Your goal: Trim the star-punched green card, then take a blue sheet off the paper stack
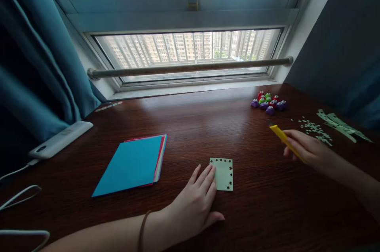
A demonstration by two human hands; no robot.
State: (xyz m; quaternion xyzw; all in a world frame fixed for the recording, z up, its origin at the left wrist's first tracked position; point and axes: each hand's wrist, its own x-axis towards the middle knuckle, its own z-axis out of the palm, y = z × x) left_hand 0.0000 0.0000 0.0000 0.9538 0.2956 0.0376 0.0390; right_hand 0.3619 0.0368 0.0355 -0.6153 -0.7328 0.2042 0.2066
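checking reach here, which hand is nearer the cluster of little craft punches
Right. The right hand, holding a yellow tool, sits just below the craft punches; the left hand rests far off on the punched card.

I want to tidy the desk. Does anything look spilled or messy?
Yes. Small pale green paper bits lie scattered on the dark wooden table beside the right hand, next to loose green paper strips.
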